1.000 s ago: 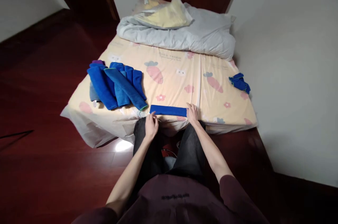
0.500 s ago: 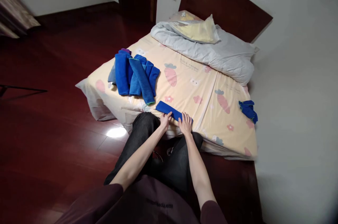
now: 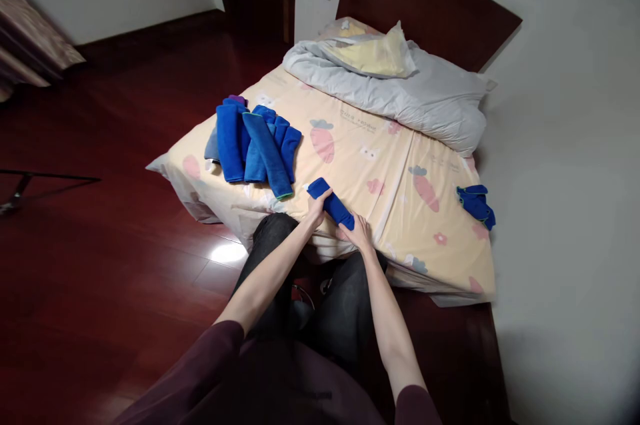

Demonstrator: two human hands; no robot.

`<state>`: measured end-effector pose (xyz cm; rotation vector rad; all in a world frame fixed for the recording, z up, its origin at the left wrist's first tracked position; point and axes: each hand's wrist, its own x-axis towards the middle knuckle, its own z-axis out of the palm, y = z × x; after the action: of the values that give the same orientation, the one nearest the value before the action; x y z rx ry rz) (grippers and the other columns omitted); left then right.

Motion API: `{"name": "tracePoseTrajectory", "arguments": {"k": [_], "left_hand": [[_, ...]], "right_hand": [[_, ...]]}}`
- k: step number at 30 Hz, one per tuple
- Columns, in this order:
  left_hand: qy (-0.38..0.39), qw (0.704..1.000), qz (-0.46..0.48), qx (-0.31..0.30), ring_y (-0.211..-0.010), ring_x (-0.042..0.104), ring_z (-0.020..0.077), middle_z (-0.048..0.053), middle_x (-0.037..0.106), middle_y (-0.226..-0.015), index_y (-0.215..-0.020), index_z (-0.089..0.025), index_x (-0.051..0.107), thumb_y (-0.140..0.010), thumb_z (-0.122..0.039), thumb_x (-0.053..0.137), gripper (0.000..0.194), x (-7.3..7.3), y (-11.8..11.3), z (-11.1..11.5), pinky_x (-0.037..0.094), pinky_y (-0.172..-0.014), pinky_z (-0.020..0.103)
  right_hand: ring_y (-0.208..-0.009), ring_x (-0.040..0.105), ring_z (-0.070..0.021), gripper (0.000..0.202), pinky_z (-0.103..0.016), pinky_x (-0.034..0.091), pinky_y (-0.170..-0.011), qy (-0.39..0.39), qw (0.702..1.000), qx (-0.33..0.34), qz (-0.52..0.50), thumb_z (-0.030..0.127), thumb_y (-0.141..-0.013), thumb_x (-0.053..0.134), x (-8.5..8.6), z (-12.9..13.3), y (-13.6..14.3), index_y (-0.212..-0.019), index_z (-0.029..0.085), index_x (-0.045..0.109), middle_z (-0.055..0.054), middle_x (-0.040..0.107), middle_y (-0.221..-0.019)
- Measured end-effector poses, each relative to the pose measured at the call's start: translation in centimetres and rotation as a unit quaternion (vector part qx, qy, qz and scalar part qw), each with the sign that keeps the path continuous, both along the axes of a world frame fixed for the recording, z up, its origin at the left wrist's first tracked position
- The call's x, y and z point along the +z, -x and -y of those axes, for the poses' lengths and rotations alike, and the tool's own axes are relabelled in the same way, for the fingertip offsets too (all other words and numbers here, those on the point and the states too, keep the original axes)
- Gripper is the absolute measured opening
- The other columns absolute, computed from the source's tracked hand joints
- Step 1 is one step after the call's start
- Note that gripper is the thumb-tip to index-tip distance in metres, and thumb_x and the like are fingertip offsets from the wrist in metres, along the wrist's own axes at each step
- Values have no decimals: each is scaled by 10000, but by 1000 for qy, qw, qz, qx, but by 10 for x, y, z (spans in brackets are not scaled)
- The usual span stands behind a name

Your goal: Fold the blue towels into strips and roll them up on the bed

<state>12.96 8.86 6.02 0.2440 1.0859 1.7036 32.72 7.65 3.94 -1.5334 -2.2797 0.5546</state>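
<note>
A blue cloth folded into a narrow strip [image 3: 336,207] is between my two hands at the near edge of the bed. My left hand [image 3: 319,207] grips its middle-left part, thumb on top. Around its lower right end my right hand [image 3: 358,231] is closed. To the left lies a pile of folded blue cloths [image 3: 233,141], with a lighter blue folded one [image 3: 269,155] slanting across the top and a bit of purple cloth [image 3: 239,100] behind.
The bed has a patterned cream sheet [image 3: 350,145], with a grey quilt [image 3: 425,95] and a yellow pillow [image 3: 375,57] near the headboard. A crumpled blue cloth [image 3: 476,205] lies at the right edge. A thin dark stand leg [image 3: 50,176] is on the floor at left.
Both hands have closed around the folded blue strip, which is now tilted more steeply and looks raised off the sheet. Earlier it lay flat with my fingers resting on it.
</note>
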Motion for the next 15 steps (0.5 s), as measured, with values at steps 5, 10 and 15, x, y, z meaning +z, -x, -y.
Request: {"name": "tracePoseTrajectory", "arguments": {"k": [5, 10, 15], "left_hand": [[-105, 989, -57, -83, -1017, 723, 279, 131, 767, -1026, -987, -138, 753, -644, -297, 945, 424, 49, 12, -15, 563, -969, 424], [-175, 959, -144, -169, -962, 750, 285, 131, 772, -1007, -998, -122, 739, -618, -224, 967, 454, 93, 44, -32, 599, -953, 471], [-183, 917, -280, -219, -959, 759, 286, 126, 774, -1012, -1022, -90, 743, -621, -246, 952, 478, 127, 93, -42, 616, -944, 473]], "right_hand": [[-1234, 636, -343, 673, -485, 523, -1068, -4, 1000, 13, -20, 365, -738, 834, 29, -23, 14, -1355, 206, 619, -144, 693, -1277], [-1128, 670, -315, 602, -437, 579, -993, -2, 992, 5, -125, 312, -655, 907, 59, -47, 70, -1185, 182, 655, -133, 700, -1195], [-1111, 700, -265, 636, -372, 614, -949, 9, 953, 9, -304, 281, -698, 908, 78, -61, 146, -1248, 159, 611, -91, 736, -1143]]}}
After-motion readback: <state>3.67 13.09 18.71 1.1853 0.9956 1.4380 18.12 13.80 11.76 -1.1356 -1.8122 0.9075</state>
